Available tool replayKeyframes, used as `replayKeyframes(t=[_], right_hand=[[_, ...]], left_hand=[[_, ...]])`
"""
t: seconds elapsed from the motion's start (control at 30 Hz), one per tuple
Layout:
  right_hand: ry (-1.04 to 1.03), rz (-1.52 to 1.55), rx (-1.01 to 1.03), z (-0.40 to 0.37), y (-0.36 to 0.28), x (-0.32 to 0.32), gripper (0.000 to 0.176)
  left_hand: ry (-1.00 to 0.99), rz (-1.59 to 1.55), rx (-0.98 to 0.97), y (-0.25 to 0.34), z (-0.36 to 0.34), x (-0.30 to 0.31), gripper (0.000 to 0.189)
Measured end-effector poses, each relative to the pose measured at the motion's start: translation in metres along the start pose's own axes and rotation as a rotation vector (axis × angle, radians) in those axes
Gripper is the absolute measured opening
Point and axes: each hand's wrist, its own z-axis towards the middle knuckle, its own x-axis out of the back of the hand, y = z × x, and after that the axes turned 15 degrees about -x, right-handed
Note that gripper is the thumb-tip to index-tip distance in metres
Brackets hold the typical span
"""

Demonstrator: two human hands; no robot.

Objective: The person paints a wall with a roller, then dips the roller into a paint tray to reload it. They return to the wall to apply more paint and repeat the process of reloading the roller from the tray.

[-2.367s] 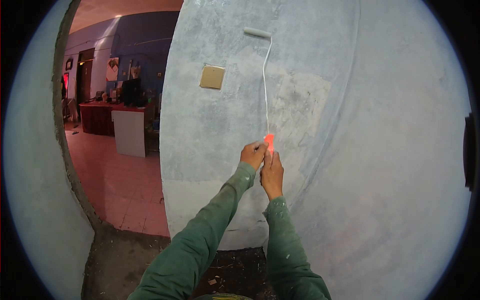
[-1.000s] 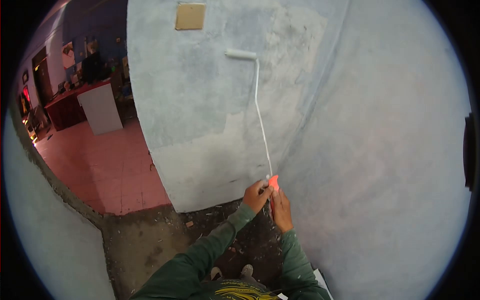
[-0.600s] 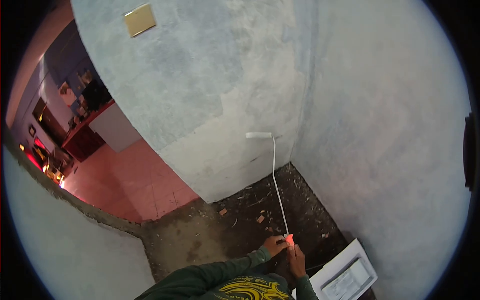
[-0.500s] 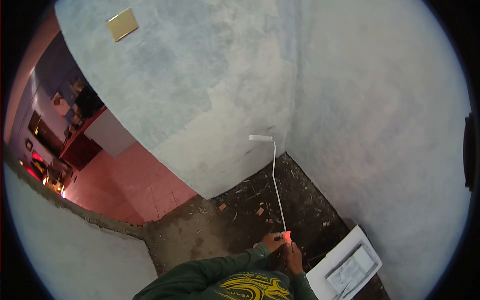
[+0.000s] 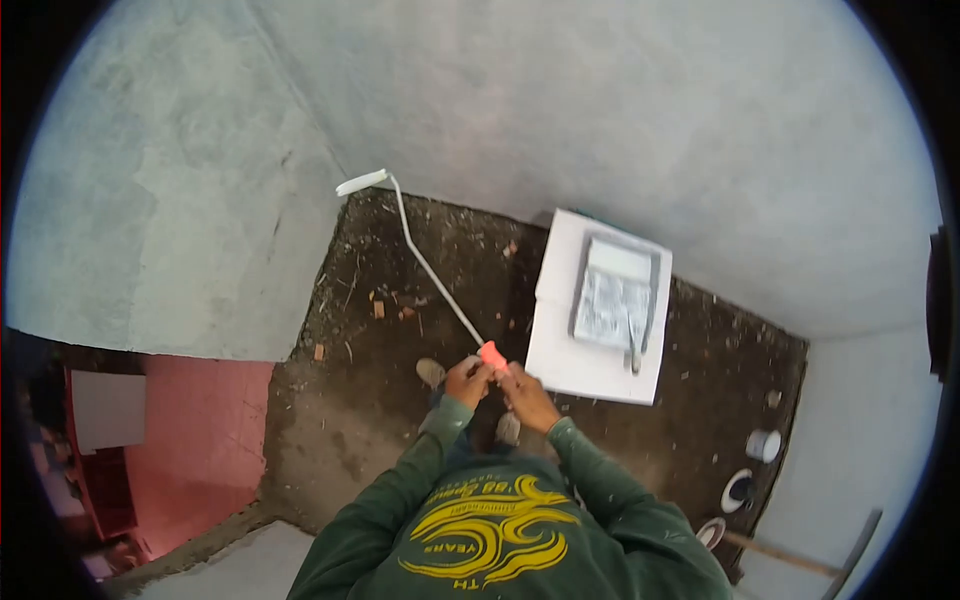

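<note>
Both of my hands are closed on the orange handle of a paint roller (image 5: 434, 275). My left hand (image 5: 468, 381) grips the handle's left side, and my right hand (image 5: 528, 396) wraps its lower end. A long bent white rod runs up and left to the white roller sleeve (image 5: 362, 183), which shows near the wall corner at the far edge of the floor. Right of my hands, a paint tray (image 5: 582, 300) smeared with white paint lies on a white board (image 5: 553, 350). A brush (image 5: 634, 342) rests across the tray's near part.
Bits of rubble (image 5: 379, 309) are scattered over the dark dirt floor (image 5: 340, 400). At the right stand a white tub (image 5: 763, 446), a white bucket (image 5: 738, 490) and a long wooden-handled tool (image 5: 780, 552). Pale walls (image 5: 560, 110) rise ahead; pink tiles (image 5: 200, 430) lie through the opening at left.
My view has swung right and downward, bringing the tray and board fully into sight. The roller now slants up-left, still held in both hands.
</note>
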Motion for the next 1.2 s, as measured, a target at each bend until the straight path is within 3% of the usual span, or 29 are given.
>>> replayKeyframes(t=[0.2, 0.3, 0.53, 0.73, 0.97, 1.13, 1.2], right_hand=[[0.221, 0.023, 0.097, -0.061, 0.082, 0.031, 0.038], [0.156, 0.286, -0.173, -0.090, 0.092, 0.044, 0.033], [0.354, 0.558, -0.316, -0.129, 0.108, 0.050, 0.031], [0.463, 0.607, -0.343, -0.136, 0.134, 0.071, 0.030], [0.521, 0.365, -0.365, -0.104, 0.178, 0.123, 0.032], [0.666, 0.077, -0.270, -0.072, 0.211, 0.173, 0.031], [0.574, 0.071, -0.381, -0.061, 0.218, 0.192, 0.044]], left_hand=[[-0.260, 0.119, 0.047, -0.031, -0.047, -0.059, 0.021], [-0.457, 0.135, 0.076, -0.036, -0.055, -0.085, 0.021], [-0.754, 0.251, 0.147, -0.053, -0.058, -0.137, 0.025], [-0.698, 0.126, 0.234, -0.086, -0.078, -0.180, 0.027], [-0.781, 0.318, 0.337, -0.105, -0.061, -0.229, 0.031], [-0.562, 0.083, 0.435, -0.149, -0.052, -0.275, 0.026], [-0.508, 0.075, 0.419, -0.157, -0.053, -0.289, 0.023]])
